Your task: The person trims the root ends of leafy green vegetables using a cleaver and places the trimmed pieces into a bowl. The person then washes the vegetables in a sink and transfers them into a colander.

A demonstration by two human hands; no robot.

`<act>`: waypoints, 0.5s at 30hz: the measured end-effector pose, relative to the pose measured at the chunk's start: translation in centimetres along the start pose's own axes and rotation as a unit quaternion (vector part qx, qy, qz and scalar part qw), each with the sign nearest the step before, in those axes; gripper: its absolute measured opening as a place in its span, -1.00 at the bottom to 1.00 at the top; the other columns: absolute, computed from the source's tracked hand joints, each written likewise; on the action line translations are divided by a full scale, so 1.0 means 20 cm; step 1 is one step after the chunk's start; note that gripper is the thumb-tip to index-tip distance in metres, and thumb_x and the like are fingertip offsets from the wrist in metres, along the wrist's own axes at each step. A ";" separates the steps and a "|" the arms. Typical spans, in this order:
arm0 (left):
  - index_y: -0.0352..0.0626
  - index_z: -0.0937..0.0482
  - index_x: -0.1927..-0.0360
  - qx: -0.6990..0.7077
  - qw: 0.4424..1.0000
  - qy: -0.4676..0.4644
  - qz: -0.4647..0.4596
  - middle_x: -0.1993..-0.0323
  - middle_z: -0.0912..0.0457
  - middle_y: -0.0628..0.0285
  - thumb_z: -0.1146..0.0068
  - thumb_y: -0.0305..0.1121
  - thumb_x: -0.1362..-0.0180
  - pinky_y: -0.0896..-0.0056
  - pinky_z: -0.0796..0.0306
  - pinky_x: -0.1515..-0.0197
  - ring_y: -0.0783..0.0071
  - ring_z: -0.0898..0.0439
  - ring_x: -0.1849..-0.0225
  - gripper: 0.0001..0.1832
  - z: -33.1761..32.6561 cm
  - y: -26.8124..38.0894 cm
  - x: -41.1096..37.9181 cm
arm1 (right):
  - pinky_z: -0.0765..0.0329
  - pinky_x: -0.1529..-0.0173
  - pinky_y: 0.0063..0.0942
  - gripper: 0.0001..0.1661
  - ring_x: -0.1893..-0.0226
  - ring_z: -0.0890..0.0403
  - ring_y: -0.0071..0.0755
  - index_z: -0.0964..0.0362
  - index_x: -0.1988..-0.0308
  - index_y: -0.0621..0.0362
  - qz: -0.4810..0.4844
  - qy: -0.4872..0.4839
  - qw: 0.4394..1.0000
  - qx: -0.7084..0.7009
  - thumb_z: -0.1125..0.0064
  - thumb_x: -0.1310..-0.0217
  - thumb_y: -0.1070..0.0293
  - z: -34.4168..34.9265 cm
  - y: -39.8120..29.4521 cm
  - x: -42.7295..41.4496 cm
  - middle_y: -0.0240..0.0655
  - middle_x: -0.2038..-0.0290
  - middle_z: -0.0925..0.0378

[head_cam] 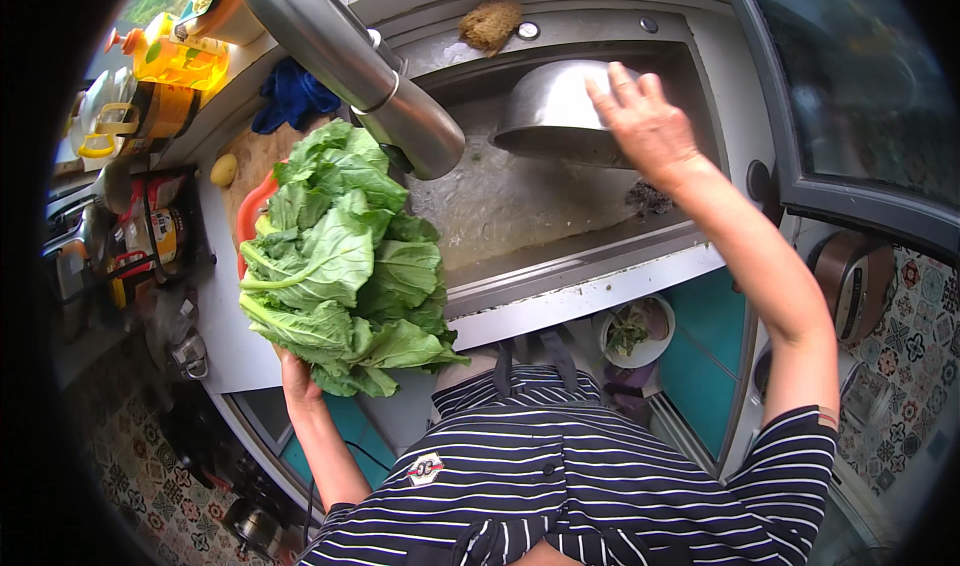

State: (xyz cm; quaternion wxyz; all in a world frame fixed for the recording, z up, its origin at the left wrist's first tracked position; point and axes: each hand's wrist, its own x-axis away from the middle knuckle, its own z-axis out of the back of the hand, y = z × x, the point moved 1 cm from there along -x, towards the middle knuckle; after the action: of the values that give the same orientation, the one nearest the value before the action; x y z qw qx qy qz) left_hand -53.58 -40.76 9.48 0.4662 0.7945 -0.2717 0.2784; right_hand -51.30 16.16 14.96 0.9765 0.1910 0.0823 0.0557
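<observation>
A large heap of leafy greens [337, 258] fills an orange-red plastic basin [251, 213] at the sink's left. My left hand [298, 380] grips the near side of this basin, its fingers mostly covered by overhanging leaves. Inside the sink [517, 213], a stainless steel bowl [551, 93] is tipped with its mouth facing down and towards me. My right hand [652, 131] holds it at the right of its rim, fingers spread over the outside; the thumb is hidden. Shallow water covers the sink floor. A thick metal faucet [420, 123] reaches over the sink's left part.
A brown scrubber [491, 26] lies on the back ledge. Left are a potato [223, 169], a wooden board [251, 157], a blue cloth [296, 97] and a yellow liquid bottle [180, 52]. An open window sash [862, 198] juts in at right. Below the counter stands a bowl of scraps [637, 330].
</observation>
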 end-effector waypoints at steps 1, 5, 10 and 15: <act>-0.23 -0.34 -0.15 -0.015 1.000 0.002 -0.004 -0.04 -0.49 0.11 0.04 -0.26 -0.24 0.14 -0.41 -0.09 0.22 -0.51 -0.01 -0.56 -0.04 -0.01 -0.01 | -0.63 0.41 -0.50 -0.38 0.18 -0.47 -0.15 -0.31 -0.13 -0.06 -0.024 -0.015 0.999 -0.018 -0.06 0.02 0.48 -0.01 0.09 0.01 -0.13 -0.13 -0.31; -0.18 -0.25 -0.22 -0.067 0.998 -0.023 0.003 -0.11 -0.43 0.17 0.05 -0.25 -0.24 0.19 -0.38 -0.12 0.25 -0.46 -0.07 -0.50 -0.19 -0.02 0.01 | -0.64 0.34 -0.46 -0.33 0.08 -0.47 -0.07 -0.26 -0.17 -0.15 -0.006 -0.010 0.999 0.053 -0.08 0.01 0.47 -0.01 0.22 0.06 -0.16 -0.16 -0.29; -0.19 -0.25 -0.23 -0.068 0.998 0.020 0.002 -0.14 -0.41 0.16 0.10 -0.35 -0.22 0.23 -0.31 -0.17 0.26 -0.40 -0.13 -0.51 0.05 -0.06 -0.07 | -0.64 0.21 -0.36 -0.28 -0.09 -0.41 0.04 -0.26 -0.18 -0.25 -0.031 0.001 1.000 0.005 -0.04 0.02 0.55 0.05 0.31 0.10 -0.16 -0.15 -0.33; -0.05 -0.18 -0.28 -0.083 0.996 0.006 0.037 -0.16 -0.38 0.20 0.12 -0.47 -0.13 0.23 -0.27 -0.18 0.29 -0.38 -0.15 -0.42 -0.03 -0.05 -0.10 | -0.63 0.17 -0.39 -0.24 -0.06 -0.45 -0.08 -0.27 -0.16 -0.41 -0.108 0.012 0.993 0.040 0.00 0.01 0.60 0.07 0.29 0.17 -0.11 -0.12 -0.36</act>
State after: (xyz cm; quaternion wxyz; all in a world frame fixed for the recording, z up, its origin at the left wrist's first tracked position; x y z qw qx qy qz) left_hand -54.40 -39.47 7.83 0.5216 0.7407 -0.3204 0.2768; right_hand -48.17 21.52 18.10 0.9673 0.2193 0.1166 -0.0510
